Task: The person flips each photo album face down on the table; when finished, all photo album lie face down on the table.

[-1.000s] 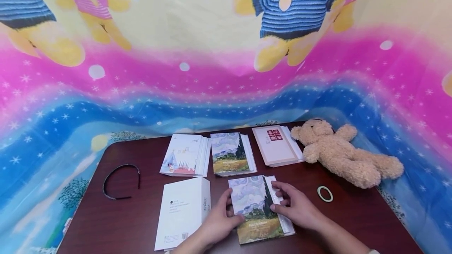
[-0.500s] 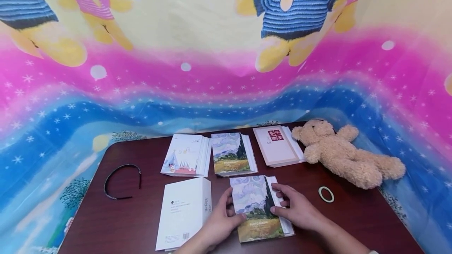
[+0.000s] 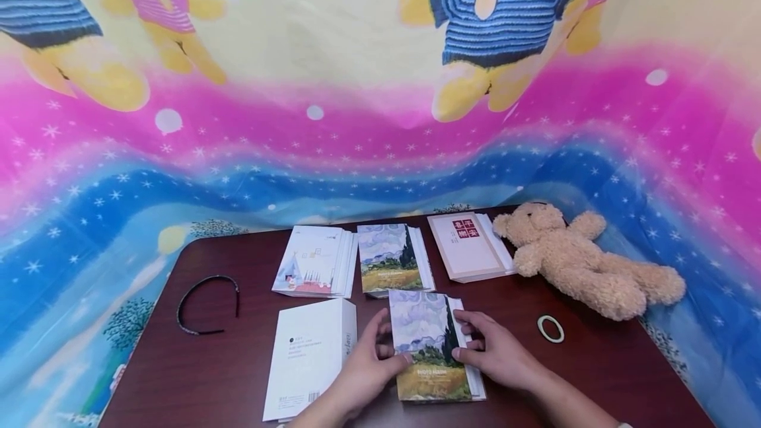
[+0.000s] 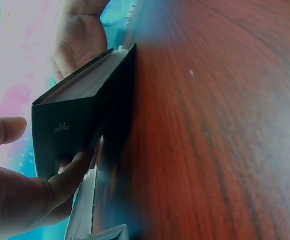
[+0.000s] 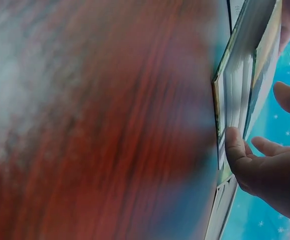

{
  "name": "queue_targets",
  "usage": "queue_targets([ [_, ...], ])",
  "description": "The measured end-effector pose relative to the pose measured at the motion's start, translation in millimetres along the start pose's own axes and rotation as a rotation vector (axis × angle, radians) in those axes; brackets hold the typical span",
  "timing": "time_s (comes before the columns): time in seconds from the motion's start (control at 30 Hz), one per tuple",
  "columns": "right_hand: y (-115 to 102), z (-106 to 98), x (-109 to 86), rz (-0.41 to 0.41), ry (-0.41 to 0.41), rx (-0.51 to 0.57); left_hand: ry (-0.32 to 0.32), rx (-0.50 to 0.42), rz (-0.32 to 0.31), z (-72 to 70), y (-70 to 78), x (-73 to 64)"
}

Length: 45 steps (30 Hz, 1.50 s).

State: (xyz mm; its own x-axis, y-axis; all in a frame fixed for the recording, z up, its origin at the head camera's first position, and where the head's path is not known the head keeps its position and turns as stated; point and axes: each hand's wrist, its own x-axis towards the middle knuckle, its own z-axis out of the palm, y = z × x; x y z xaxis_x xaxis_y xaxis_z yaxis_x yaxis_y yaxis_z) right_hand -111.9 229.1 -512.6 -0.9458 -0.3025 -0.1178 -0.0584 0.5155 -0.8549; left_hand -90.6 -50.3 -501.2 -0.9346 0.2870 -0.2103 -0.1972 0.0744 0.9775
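Observation:
Both hands hold a photo album [image 3: 425,342] with a painted landscape cover in the head view. My left hand [image 3: 371,358] is at its spine, bent fingers against the dark spine [image 4: 65,125] in the left wrist view. The right hand [image 3: 496,352] holds the opposite side, a fingertip [image 5: 232,137] touching near the page edges in the right wrist view. Both thumbs stand clear of the cover in the wrist views. Part of the album's dark underside shows in the left wrist view, so it appears tilted up from the table.
Behind lie a white album [image 3: 312,259], a matching landscape album [image 3: 389,256] and a pink album [image 3: 466,246]. A white box-like album [image 3: 309,362] lies left. A headband [image 3: 205,306], pale ring [image 3: 550,329] and teddy bear [image 3: 585,256] are on the brown table [image 3: 178,375].
The landscape album in my hands has shifted slightly away from me and appears a little raised, closer to the matching album behind. Both hands have moved along with it.

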Motion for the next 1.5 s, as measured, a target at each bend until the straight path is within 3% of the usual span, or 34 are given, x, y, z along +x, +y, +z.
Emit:
queue_targets([
  [0.57,-5,8,4.9,-0.029,-0.005,0.081,0.007,-0.041,0.047,-4.5,11.6,-3.7],
  [0.97,-10,19,12.9,-0.008,-0.022,0.088,0.013,0.052,0.074,-11.0,23.7,-7.6],
  [1.27,-17,25,19.2,-0.018,-0.026,0.116,-0.016,-0.011,0.134,-11.8,30.7,-6.7],
  [1.5,-20,30,19.9,-0.021,-0.063,0.175,-0.009,-0.012,0.114,-13.0,33.8,-10.6],
])
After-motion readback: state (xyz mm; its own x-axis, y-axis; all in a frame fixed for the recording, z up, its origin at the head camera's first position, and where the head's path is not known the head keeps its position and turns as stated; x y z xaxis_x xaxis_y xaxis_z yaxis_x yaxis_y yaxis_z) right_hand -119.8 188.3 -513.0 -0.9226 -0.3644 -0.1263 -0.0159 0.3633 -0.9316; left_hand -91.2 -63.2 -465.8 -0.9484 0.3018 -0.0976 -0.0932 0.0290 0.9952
